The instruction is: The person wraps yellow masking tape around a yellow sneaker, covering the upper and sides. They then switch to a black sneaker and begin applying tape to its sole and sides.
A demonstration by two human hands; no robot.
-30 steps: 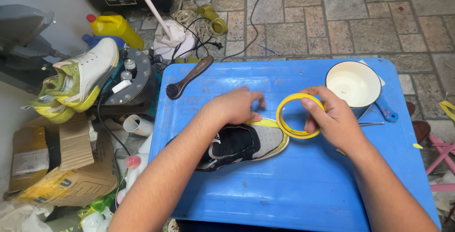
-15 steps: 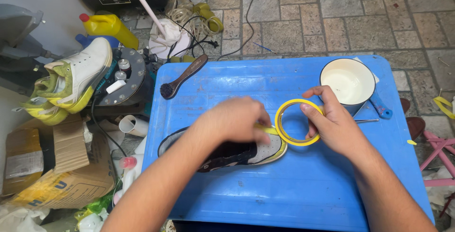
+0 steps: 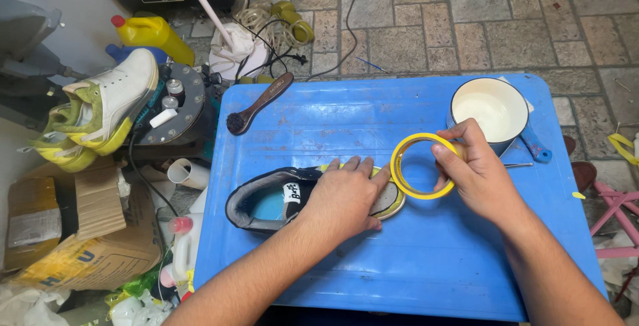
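the left hand (image 3: 346, 196) lies flat, fingers spread, pressing on a black shoe (image 3: 273, 199) with a grey collar and blue insole, lying on its side. just right of it, the right hand (image 3: 476, 173) pinches a yellow tape roll (image 3: 399, 176), upright, touching the shoe's toe.

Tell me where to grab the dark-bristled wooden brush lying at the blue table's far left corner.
Probably best to grip the brown wooden brush by its long handle, the raised end pointing away toward the floor tiles. Come from above and close across its narrow width. The bristle head rests at the lower left end on the blue plastic table, free of other things.
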